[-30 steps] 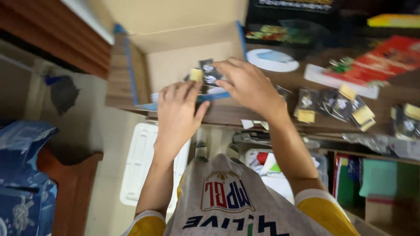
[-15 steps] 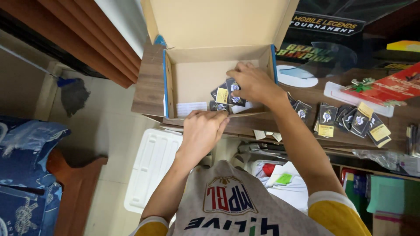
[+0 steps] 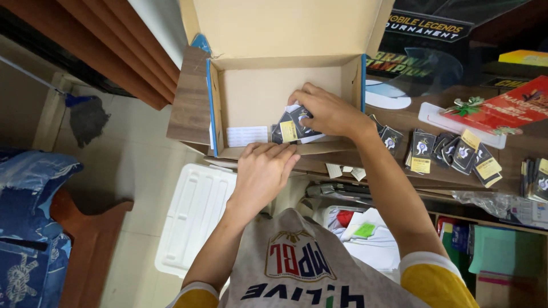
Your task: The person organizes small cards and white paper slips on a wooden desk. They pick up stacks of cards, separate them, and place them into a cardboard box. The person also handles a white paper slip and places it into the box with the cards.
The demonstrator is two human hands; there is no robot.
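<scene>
An open cardboard box (image 3: 257, 97) with a blue-edged rim sits on the brown table. My right hand (image 3: 325, 111) reaches inside it and grips a small stack of black packets with yellow labels (image 3: 291, 126) near the box's front wall. My left hand (image 3: 262, 171) rests on the box's front edge, fingers together, holding the box steady. A white label (image 3: 246, 136) lies on the box floor to the left of the packets.
More black packets (image 3: 456, 151) lie in a row on the table at the right, with others (image 3: 535, 179) at the far right edge. A red card and ribbon sit on a white tray (image 3: 456, 122). A white plastic lid (image 3: 194, 217) lies on the floor below the table.
My right hand has gone deeper into the box with the packets. My left hand has moved up from below the table to the box's front edge.
</scene>
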